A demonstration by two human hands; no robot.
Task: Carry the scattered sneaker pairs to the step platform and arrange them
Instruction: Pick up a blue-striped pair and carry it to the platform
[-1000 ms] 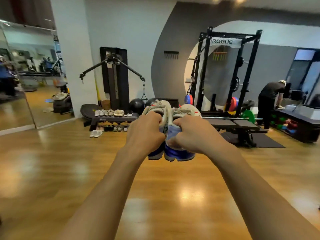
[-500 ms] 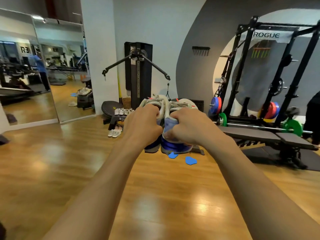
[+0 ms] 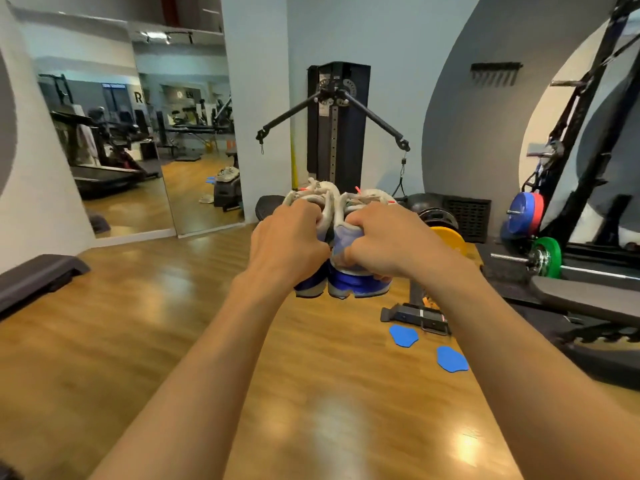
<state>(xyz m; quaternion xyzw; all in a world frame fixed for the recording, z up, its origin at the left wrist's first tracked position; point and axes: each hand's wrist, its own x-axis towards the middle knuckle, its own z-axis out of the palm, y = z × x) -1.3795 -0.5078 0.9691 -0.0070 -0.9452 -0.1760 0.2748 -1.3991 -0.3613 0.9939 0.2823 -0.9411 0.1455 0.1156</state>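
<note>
A: Landmark: the cable machine (image 3: 337, 129), upright against the far wall. Left of it, a wall mirror (image 3: 138, 140); low at the far left edge, a dark step platform (image 3: 38, 275) on the wood floor (image 3: 138, 323).

B: And the task's thing?

A: A sneaker pair (image 3: 341, 237), held in mid-air in front of the machine's base, side by side and touching. Grey-white uppers, pale laces with red tips, blue heels and soles turned toward the camera.

B: Hands?

A: The left hand (image 3: 289, 242) is closed tight on the left shoe, fingers curled into its collar. The right hand (image 3: 384, 242) is closed the same way on the right shoe. Both arms reach straight out; the knuckles sit near each other.

B: Room to move?

A: Left of the machine the floor is open between the arms and the mirror; only the platform's edge cuts in. Below the shoes it is bare boards with glare patches.

B: Right of the machine?

A: Crowded. A yellow plate (image 3: 448, 239) just behind the right wrist, two blue floor markers (image 3: 403, 335) lying flat, a bench (image 3: 585, 303) reaching in from the right edge, and a barbell with a green plate (image 3: 547, 258) under a black rack (image 3: 581, 109).
</note>
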